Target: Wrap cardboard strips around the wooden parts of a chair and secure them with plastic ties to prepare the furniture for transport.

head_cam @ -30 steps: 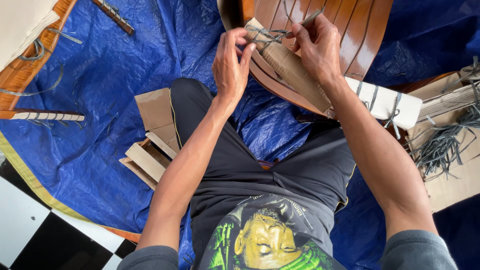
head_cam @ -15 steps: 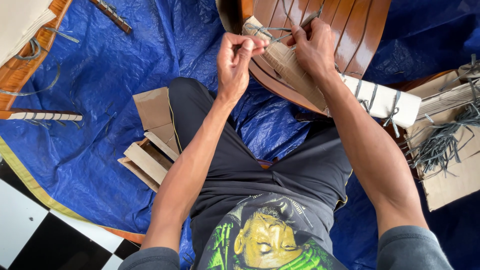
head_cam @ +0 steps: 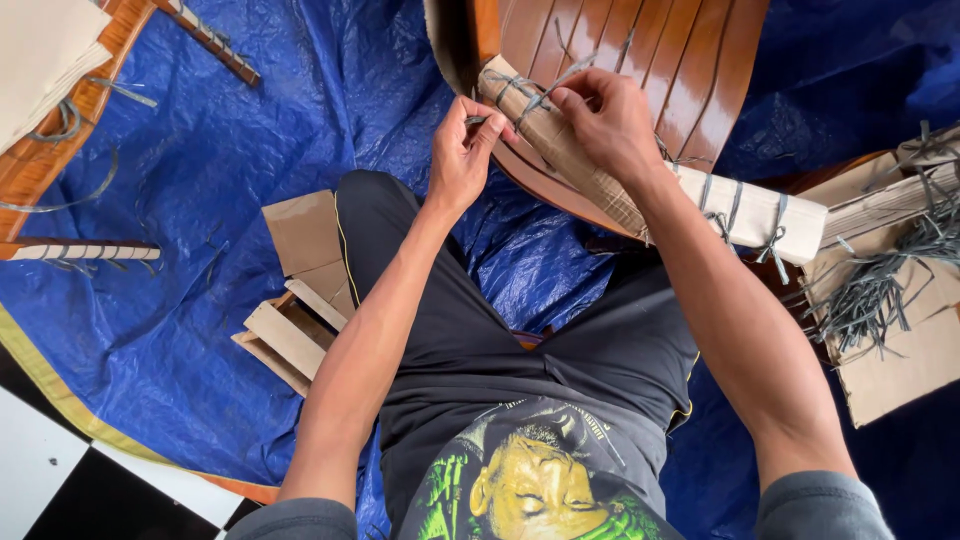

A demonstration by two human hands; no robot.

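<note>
A glossy brown wooden chair part (head_cam: 690,60) lies across my lap. Its curved edge is wrapped in brown cardboard (head_cam: 560,150) and, further right, in white paper (head_cam: 760,210) tied with grey straps. My left hand (head_cam: 462,150) pinches one end of a grey plastic strap (head_cam: 520,92) at the left end of the cardboard. My right hand (head_cam: 605,120) presses on the cardboard wrap and pinches the other end of the same strap. The strap loops around the cardboard between both hands.
A blue tarp (head_cam: 200,200) covers the floor. Cardboard pieces (head_cam: 300,290) lie by my left thigh. A pile of grey straps (head_cam: 880,290) rests on cardboard at the right. More wrapped wooden parts (head_cam: 80,252) lie at the left. Checkered tiles (head_cam: 60,480) show bottom left.
Both hands have moved down and closer to the cardboard wrap, pulling the strap ends in tight. The raised strap end in my right hand has dropped.
</note>
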